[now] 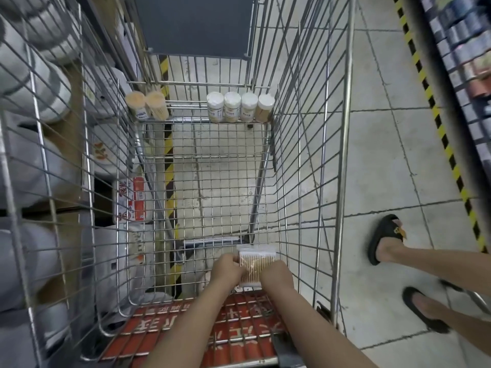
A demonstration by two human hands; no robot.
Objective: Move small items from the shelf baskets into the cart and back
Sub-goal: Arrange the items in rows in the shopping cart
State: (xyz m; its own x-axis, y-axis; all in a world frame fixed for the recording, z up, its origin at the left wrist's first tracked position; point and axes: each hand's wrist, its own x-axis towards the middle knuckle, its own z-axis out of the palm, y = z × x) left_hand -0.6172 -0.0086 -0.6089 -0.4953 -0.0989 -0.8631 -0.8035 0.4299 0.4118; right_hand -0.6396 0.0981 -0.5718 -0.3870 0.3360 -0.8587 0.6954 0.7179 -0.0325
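Cotton swab packet (256,264): flat clear packet of pale sticks, held low inside the cart near its handle end, above the wire floor.
Left hand (225,268): fingers curled on the packet's left edge, gripping it.
Right hand (276,274): fingers curled on the packet's right lower edge, gripping it too.
Cart (342,144): wire shopping cart seen from above, with a red child-seat flap (191,330) at the near end bearing printed characters.
White-lidded jars (240,106): four in a row, upright, against the cart's far wall on the right.
Toothpick jars (147,104): two clear jars side by side, tilted, in the far left corner, apart from the white-lidded row.
Shelf baskets (39,134): wire, left of the cart, holding pale bagged goods.
Floor (385,144): pale tiles with yellow-black hazard tape (435,112) on the right.
Feet (385,237): in dark slippers, right of the cart.
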